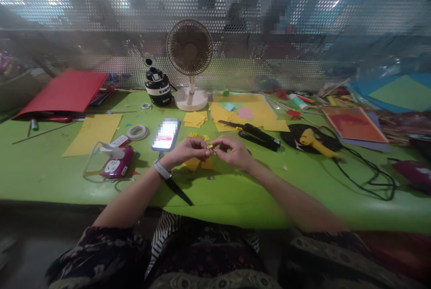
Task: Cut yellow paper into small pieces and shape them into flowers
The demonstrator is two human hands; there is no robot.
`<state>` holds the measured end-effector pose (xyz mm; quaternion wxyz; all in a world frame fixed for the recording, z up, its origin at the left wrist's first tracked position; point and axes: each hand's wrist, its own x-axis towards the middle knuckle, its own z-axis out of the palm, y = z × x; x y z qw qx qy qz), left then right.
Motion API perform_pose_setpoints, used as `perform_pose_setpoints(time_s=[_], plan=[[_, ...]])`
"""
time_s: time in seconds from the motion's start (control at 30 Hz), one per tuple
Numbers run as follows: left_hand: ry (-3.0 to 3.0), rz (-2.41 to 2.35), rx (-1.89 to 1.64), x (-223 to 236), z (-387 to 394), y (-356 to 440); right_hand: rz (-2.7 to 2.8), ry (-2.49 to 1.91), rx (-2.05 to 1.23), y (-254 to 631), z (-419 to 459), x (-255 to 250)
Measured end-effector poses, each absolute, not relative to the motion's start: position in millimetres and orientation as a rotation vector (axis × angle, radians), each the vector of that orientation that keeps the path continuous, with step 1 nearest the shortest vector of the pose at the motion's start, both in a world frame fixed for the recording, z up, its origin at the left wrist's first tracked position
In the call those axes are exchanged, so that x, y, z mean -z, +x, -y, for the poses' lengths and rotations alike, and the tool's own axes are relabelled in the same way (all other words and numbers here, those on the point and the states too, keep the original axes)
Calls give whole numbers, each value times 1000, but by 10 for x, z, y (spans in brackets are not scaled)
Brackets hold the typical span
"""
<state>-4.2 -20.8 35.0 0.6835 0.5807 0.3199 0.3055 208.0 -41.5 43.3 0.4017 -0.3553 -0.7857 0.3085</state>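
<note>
A small yellow piece of paper (210, 147) is pinched between the fingertips of my two hands. My left hand (186, 151) grips it from the left, with a pale watch band on the wrist. From the other side my right hand (234, 152) grips it with thumb and forefinger. Its exact shape is mostly covered by the fingers. Below the hands lie yellow-orange paper squares (191, 164), and more small yellow pieces show just behind them. A black pen-like tool (178, 191) rests on the table by my left wrist.
On the green table (235, 203) a phone (165, 134), a tape roll (137, 132) and a purple tape dispenser (117, 163) lie left. A fan (191, 98) and a bottle (158, 89) stand behind. A black hair straightener (259, 136) and a yellow glue gun (318, 144) with its cord lie right.
</note>
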Motion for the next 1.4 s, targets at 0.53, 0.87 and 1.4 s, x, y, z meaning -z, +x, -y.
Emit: perform_pose_setpoints(time_s=[0.53, 0.87, 1.4], plan=[[2011, -945, -942, -375, 414, 121, 934, -1122, -1582, 1973, 355, -437], [1898, -981, -999, -298, 347, 81, 837, -1134, -1560, 1962, 335, -452], [1084, -1028, -1154, -407, 239, 46, 1067, -1177, -1364, 2070, 250, -459]])
